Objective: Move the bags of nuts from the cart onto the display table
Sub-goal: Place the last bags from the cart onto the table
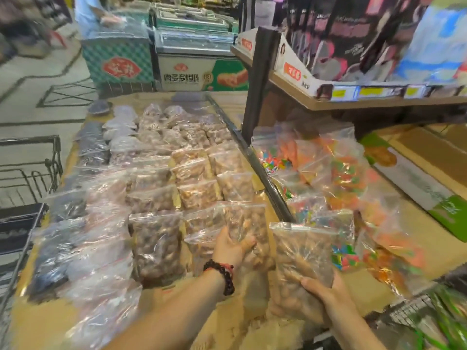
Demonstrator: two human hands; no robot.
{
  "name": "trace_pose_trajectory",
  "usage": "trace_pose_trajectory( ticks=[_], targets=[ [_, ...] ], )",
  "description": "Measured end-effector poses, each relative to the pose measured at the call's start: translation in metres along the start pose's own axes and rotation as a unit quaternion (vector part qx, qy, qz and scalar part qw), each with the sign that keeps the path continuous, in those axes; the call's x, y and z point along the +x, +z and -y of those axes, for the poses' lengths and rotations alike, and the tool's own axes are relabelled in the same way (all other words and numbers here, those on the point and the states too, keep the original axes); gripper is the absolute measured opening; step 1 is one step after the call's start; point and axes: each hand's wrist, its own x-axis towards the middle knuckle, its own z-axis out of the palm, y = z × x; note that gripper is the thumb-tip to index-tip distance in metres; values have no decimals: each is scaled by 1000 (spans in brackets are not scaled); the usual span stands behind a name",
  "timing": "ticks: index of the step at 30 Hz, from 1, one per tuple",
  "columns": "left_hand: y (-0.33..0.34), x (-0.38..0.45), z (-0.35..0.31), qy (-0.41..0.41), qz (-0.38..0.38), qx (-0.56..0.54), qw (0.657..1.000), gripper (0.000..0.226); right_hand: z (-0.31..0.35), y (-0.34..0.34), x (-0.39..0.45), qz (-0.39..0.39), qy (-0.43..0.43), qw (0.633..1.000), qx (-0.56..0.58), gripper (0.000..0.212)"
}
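Note:
Rows of clear zip bags of nuts (197, 193) cover the cardboard-topped display table (227, 314). My left hand (233, 246), with a dark bead bracelet on the wrist, grips a bag of light brown nuts (250, 223) at the near right end of the rows. My right hand (321, 290) holds another bag of nuts (303, 251) upright from below, just right of the first one and above the table's near right part. A larger bag of darker nuts (156, 246) lies left of my left hand.
A dark metal rail (255, 162) divides the nuts from bags of colourful candy (346, 173) on the right. A wooden shelf (328, 102) with boxed goods overhangs the candy. A wire cart (30, 168) stands at the left; freezers (192, 64) and a person stand beyond.

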Motion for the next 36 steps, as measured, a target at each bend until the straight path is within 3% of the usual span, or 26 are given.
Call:
trace_pose_trajectory(
  ticks=[2,5,8,12,14,16,18,22,25,27,31,36],
  targets=[
    [21,15,-5,-6,-28,-14,999,48,3,-13,15,24,1,1000,-10,117],
    [47,43,-5,-46,-54,-53,996,58,2,-31,33,64,8,998,-19,109],
    [63,87,13,-80,-77,-95,989,50,4,-43,49,100,19,995,-5,98],
    [71,101,5,-91,-83,-61,991,66,7,-48,62,128,37,991,14,56],
    [69,108,11,-92,-70,-97,989,72,2,-49,69,143,36,989,8,64],
    [68,119,26,-109,-93,-127,982,73,-6,-50,76,159,42,986,-15,95],
    [70,120,30,-95,-104,-128,982,69,-9,-50,82,167,56,984,-19,109],
    [75,123,39,-74,-131,-108,983,53,-13,-53,90,172,71,982,-27,97],
    [73,154,82,-80,-151,-115,979,66,-17,-55,93,168,95,981,-28,108],
    [74,137,60,-93,-177,-92,975,74,-20,-54,97,161,104,981,-24,113],
    [77,105,30,-134,-221,-70,963,60,-26,-48,107,164,107,980,-32,115],
    [78,62,51,-173,-178,-78,966,51,-37,-30,113,183,128,974,-48,101]
  ],
)
